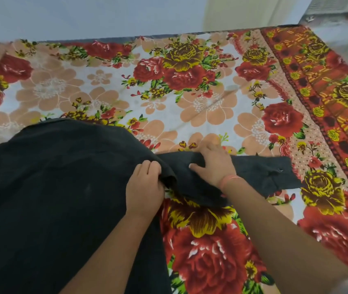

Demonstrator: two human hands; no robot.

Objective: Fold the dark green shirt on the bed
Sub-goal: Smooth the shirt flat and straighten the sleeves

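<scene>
The dark green shirt (58,187) lies spread over the left half of the bed (190,98), looking almost black. One long sleeve (258,170) stretches out to the right, its cuff with a snap button at the far end. My left hand (144,185) pinches a bunched fold of fabric where the sleeve joins the body. Just to its right, my right hand (213,164) presses flat on the sleeve with fingers spread; a thin pink band circles its wrist.
A floral sheet with red and yellow roses covers the bed, with a red patterned border (328,102) along the right side. A pale wall (83,15) runs behind the far edge. Some white furniture (338,15) stands at the top right corner.
</scene>
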